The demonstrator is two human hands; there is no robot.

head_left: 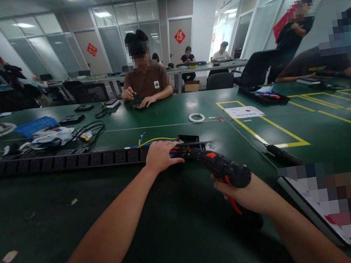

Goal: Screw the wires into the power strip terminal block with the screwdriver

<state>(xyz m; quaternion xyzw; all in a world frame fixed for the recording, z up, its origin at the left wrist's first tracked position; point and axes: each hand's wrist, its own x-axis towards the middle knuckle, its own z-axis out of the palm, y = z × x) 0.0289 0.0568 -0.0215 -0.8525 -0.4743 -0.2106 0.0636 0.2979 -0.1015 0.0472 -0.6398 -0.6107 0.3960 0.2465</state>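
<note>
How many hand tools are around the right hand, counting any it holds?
2: a power screwdriver gripped in the right hand, and a black-handled, thin-shafted tool lying right of it on the green bench. Blurring at lower right may hide others.

Bare forearms (116, 224), bare left hand (160, 156) — right hand (251, 195) seemingly bare too.
</note>
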